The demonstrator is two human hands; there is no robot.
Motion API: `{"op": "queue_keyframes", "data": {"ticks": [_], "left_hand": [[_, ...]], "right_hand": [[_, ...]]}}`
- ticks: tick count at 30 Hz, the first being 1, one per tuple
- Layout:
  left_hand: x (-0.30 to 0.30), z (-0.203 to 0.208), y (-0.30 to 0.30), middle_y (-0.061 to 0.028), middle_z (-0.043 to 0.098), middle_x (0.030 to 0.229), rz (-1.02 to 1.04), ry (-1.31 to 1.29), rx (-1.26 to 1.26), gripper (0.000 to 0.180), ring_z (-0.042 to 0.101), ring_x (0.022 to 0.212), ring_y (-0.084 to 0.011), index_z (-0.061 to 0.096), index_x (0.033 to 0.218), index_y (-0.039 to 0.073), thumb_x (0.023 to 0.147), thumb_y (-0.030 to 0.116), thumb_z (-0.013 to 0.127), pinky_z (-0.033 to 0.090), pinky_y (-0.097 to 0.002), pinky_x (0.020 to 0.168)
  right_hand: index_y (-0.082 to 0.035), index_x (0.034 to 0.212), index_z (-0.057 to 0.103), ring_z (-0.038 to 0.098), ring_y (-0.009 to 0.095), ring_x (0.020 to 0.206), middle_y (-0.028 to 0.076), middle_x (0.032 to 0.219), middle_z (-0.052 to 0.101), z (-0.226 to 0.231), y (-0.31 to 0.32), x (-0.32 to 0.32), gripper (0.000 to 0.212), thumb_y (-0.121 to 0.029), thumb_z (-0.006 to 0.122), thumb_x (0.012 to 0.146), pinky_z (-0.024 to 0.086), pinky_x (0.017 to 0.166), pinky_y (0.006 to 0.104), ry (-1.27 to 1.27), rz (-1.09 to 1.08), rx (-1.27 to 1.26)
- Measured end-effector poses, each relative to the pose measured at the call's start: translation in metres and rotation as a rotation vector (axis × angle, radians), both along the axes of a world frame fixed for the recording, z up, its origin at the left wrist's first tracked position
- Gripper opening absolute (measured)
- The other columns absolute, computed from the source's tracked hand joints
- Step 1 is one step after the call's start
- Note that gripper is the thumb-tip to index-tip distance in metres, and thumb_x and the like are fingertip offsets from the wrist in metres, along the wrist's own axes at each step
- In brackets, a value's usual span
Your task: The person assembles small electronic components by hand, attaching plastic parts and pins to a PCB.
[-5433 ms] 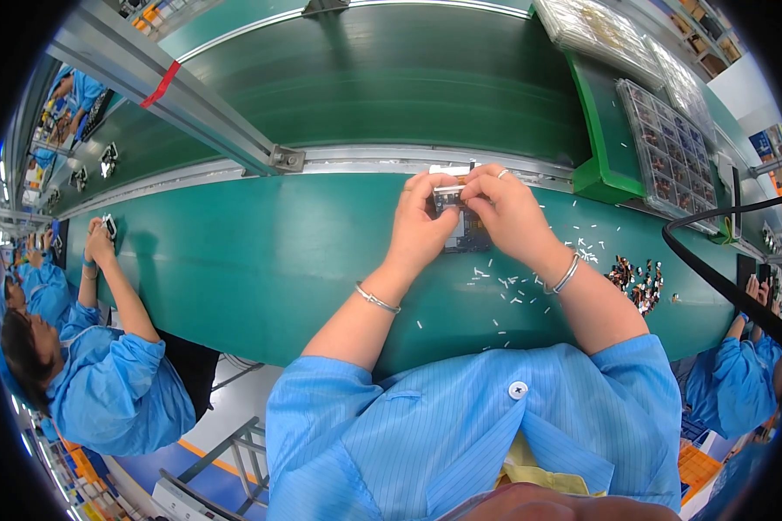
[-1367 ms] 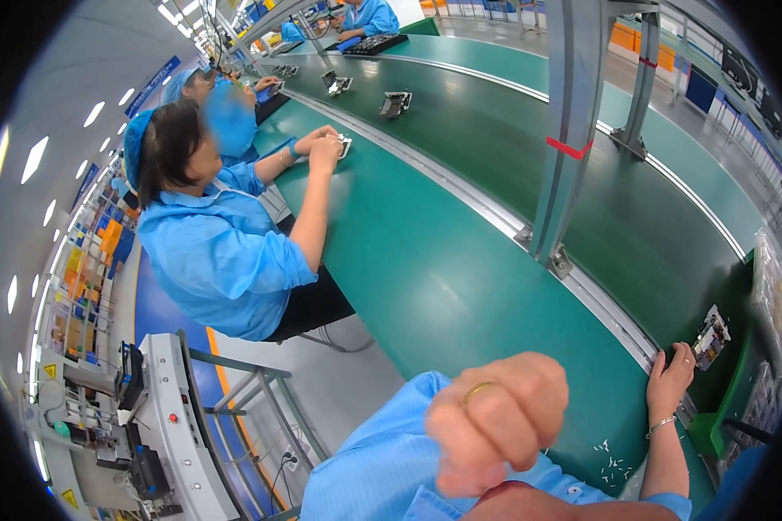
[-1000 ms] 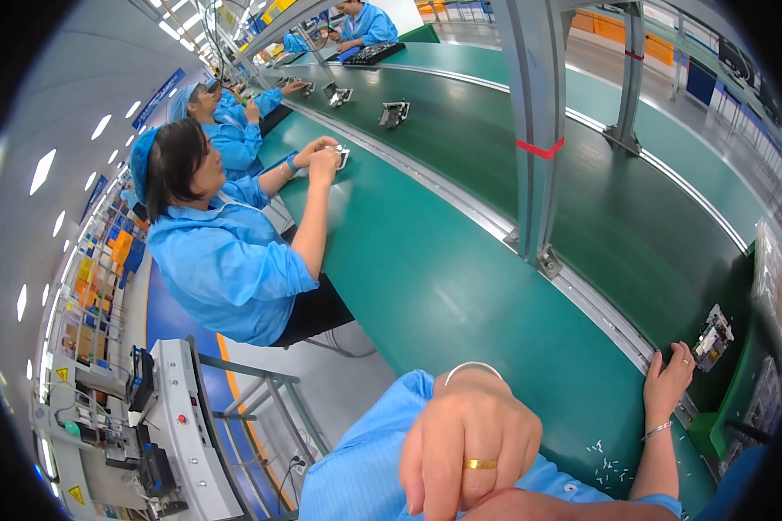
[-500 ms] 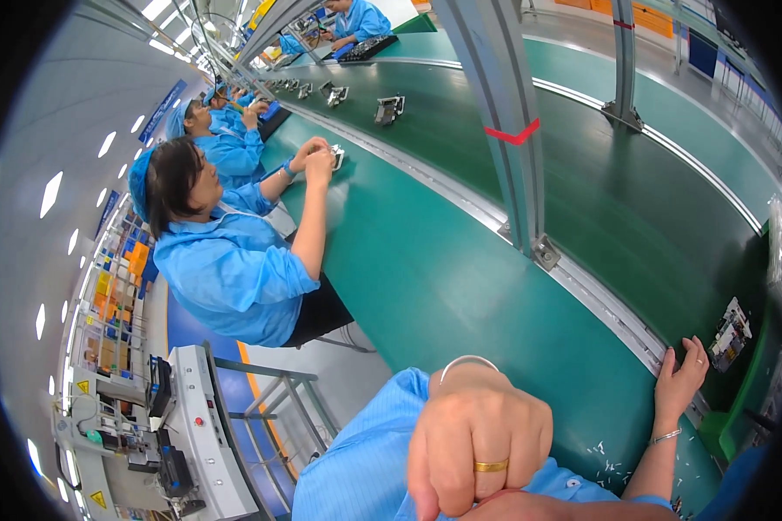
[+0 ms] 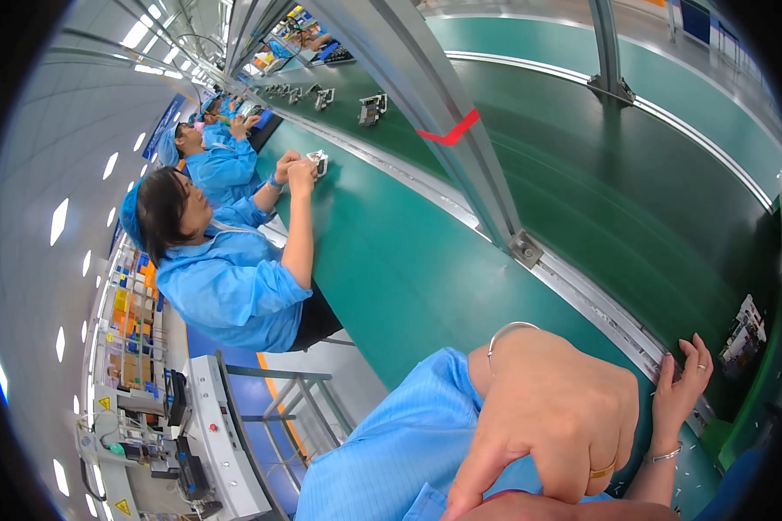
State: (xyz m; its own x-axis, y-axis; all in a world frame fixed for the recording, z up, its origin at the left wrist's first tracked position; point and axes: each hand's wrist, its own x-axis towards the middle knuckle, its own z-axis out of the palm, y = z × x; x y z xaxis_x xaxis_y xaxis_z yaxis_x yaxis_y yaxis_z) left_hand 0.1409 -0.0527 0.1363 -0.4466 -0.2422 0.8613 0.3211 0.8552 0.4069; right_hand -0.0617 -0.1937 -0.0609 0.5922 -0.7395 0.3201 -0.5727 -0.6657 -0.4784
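My left hand (image 5: 556, 417), with a gold ring and a silver bangle, is close up at the bottom middle. Its fingers are curled and point down against skin at the lower edge, and their tips are hidden. Farther right, my right hand (image 5: 679, 382) lies on the metal rail (image 5: 621, 326) at the edge of the dark green conveyor belt. The fingers are loosely apart, with nothing seen in them. Just beyond them a small metal and black mechanism (image 5: 743, 337) rests on the belt.
Left of the rail runs a green worktop (image 5: 400, 269). A grey upright post (image 5: 426, 104) with red tape stands at the rail. A co-worker in blue (image 5: 226, 269) handles a small metal part (image 5: 319, 162). More mechanisms (image 5: 373, 109) sit farther up the belt. A green bin edge (image 5: 756, 417) is at right.
My left hand has shifted to the right and turned, its thumb now showing apart from the curled fingers. The view has shifted slightly. My right hand stays on the rail.
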Motion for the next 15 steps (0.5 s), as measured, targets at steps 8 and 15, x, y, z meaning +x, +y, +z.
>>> {"op": "queue_keyframes", "data": {"ticks": [8,15], "left_hand": [[-0.007,-0.004,0.006,-0.0045,0.040,0.052,0.088,0.022,0.009,0.069,0.046,0.045,-0.0224,0.042,0.056,0.007,0.075,0.070,0.063,0.031,-0.0322,0.038],[-0.015,-0.002,0.004,-0.0065,0.037,0.052,0.065,-0.039,0.007,0.069,0.044,0.046,-0.0241,0.043,0.054,0.005,0.081,0.067,0.059,0.031,-0.0328,0.039]], "right_hand": [[-0.001,0.108,0.059,0.043,0.032,0.125,0.013,0.132,0.052,0.004,0.000,-0.001,0.022,-0.010,0.062,0.088,0.034,0.104,0.0411,-0.029,0.014,0.020],[-0.001,0.107,0.060,0.043,0.032,0.125,0.013,0.132,0.052,0.005,0.002,-0.003,0.021,-0.010,0.062,0.087,0.035,0.104,0.0406,-0.055,0.017,0.047]]}}
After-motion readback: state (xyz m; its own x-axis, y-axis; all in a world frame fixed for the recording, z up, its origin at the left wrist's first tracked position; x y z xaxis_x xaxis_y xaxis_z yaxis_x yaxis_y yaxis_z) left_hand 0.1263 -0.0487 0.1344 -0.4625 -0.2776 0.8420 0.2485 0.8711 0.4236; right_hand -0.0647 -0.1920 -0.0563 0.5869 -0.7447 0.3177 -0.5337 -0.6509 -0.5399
